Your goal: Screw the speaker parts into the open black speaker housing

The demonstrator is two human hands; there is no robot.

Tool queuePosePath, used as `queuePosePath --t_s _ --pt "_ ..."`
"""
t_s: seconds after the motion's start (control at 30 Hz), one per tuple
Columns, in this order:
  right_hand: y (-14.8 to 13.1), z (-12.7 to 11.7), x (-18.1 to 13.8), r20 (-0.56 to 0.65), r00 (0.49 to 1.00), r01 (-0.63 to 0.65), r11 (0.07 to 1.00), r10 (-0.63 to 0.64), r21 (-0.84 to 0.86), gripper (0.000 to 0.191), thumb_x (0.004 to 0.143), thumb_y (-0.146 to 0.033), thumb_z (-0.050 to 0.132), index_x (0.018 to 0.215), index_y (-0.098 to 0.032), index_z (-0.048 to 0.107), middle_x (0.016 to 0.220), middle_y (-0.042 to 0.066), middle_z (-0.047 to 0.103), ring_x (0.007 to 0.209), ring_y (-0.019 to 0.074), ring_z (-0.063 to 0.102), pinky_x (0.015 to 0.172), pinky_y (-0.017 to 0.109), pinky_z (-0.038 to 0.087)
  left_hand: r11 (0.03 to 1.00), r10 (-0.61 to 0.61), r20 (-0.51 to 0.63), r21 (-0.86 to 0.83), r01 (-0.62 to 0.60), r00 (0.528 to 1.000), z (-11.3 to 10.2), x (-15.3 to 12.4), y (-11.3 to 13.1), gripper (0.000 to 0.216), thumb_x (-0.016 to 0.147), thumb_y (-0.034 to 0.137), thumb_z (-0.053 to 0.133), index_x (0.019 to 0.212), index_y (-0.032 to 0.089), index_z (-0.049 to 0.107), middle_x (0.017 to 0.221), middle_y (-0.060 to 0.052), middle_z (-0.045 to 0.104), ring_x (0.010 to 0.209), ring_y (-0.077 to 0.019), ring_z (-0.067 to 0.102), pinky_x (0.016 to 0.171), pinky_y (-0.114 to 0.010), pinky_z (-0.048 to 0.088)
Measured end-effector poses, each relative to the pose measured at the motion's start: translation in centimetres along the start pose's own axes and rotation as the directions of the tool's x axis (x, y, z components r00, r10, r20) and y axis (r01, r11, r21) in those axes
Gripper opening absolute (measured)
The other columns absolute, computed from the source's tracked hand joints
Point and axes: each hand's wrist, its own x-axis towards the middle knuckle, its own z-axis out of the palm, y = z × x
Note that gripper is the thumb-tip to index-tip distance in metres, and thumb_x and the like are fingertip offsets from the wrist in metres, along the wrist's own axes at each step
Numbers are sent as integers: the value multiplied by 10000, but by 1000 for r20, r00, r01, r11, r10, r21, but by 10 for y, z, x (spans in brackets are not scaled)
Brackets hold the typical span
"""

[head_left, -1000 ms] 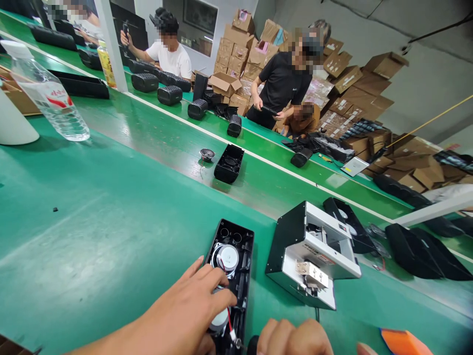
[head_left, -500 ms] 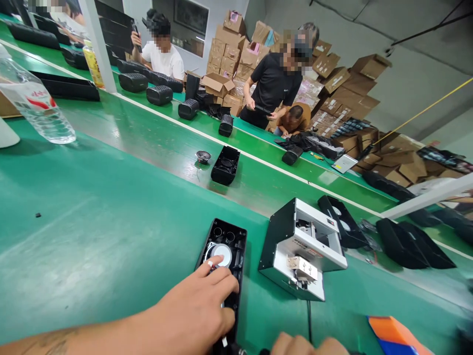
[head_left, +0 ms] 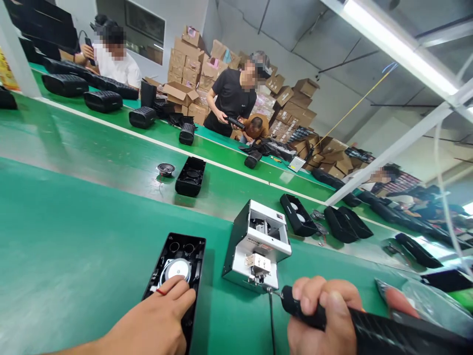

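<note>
Since half a second earlier the right hand (head_left: 325,315) had risen into view, gripping a black screwdriver (head_left: 369,328) with its tip at the screw feeder (head_left: 254,246). The left hand (head_left: 155,323) rested flat on the near speaker case (head_left: 173,271), fingers loose, grasping nothing.

Far beyond the grip, stacked cardboard boxes (head_left: 207,59) stand against a grey wall (head_left: 332,98). A long light tube (head_left: 399,47) shines above. The green table (head_left: 55,236) spreads wide.

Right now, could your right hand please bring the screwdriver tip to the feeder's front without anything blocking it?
Probably yes: the right hand holds the screwdriver, tip already at the feeder, bare mat between.
</note>
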Motion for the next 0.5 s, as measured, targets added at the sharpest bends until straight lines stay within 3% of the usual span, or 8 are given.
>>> queuePosePath --t_s 0.07,0.17,0.3,0.4,0.5 --pt "7 14 1 -14 1000 28 1000 -28 1 618 1040 -147 786 1524 -389 486 716 -132 640 555 174 494 661 327 546 985 -62 -95 -165 46 994 -1 -4 -7 172 723 312 984 715 323 813 925 8 707 913 -243 626 934 -349 520" --pt "20 19 2 81 997 23 999 -19 -48 570 1055 -174 811 1504 -334 498 746 -113 654 610 180 579 685 338 574 968 -117 -162 -241 75 980 -11 -17 -13 130 813 398 905 930 373 853 941 48 758 825 -227 662 812 -310 568" --pt "30 16 3 162 985 -42 991 61 -123 474 1068 -245 837 1432 -281 536 781 -95 666 618 155 630 658 310 569 961 -101 -198 -275 44 975 -49 -17 -1 162 881 364 837 1031 419 860 1071 91 795 821 -197 719 667 -266 525" --pt "31 13 -1 163 974 -120 972 154 -203 448 1061 -296 858 1387 -263 553 768 -94 656 583 138 613 634 292 553 961 -24 -261 -271 -50 965 -89 21 14 195 1013 236 727 943 363 858 949 82 783 770 -131 732 659 -243 483" --pt "27 8 -13 213 941 -215 952 261 -218 517 1081 -351 856 1461 -265 517 741 -104 633 544 137 598 589 283 544 990 61 -321 -99 -98 945 -115 84 23 219 1048 138 748 1020 285 908 947 19 798 867 -183 747 758 -279 535"
